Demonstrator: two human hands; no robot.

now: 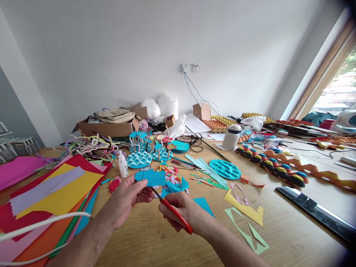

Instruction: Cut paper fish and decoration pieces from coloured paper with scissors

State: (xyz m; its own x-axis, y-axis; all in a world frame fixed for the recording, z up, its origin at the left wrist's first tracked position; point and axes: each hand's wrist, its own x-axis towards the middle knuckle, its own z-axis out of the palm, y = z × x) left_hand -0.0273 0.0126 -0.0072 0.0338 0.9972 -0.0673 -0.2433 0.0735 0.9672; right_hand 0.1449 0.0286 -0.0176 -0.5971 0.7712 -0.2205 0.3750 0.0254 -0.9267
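Observation:
Between thumb and fingers, my left hand [130,194] pinches a blue paper fish [154,178] with a drawn outline. My right hand [182,209] grips a pair of red-handled scissors [176,215], whose dark blades point up and left to the fish's lower edge. How far the blades are apart is hard to see. Blue paper offcuts [178,187] lie just beyond my right hand, over a heap of colourful scraps [171,172]. A white glue bottle [122,165] stands upright behind my left hand.
Coloured paper sheets [61,189] are stacked at left, with a white cable [44,222] across them. Blue paper models [139,157] stand behind the scraps. Cut-out paper remnants [246,209], a black tablet-like slab [317,211] and painted egg-carton strips [272,167] lie to the right.

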